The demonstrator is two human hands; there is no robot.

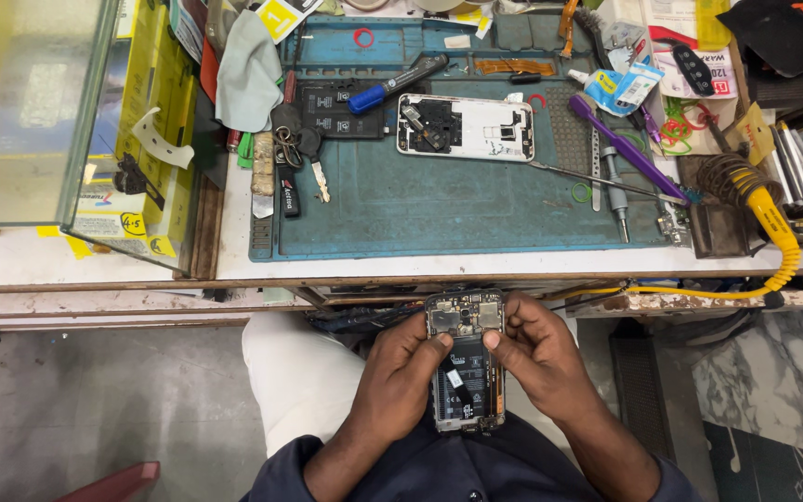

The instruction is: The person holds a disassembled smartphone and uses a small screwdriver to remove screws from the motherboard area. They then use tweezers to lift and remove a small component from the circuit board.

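Two hands clamp one opened phone (466, 363) held over the lap, just below the front edge of the blue repair mat (439, 209). The left hand (400, 372) and right hand (533, 358) pinch its sides, thumbs on the battery. Light, stiff and likely fragile inside, it looks best gripped by the frame edges.

bright, even overhead light; soft glare on the glass case (25, 112), edges beside it bow slightly; sharp elsewhere.
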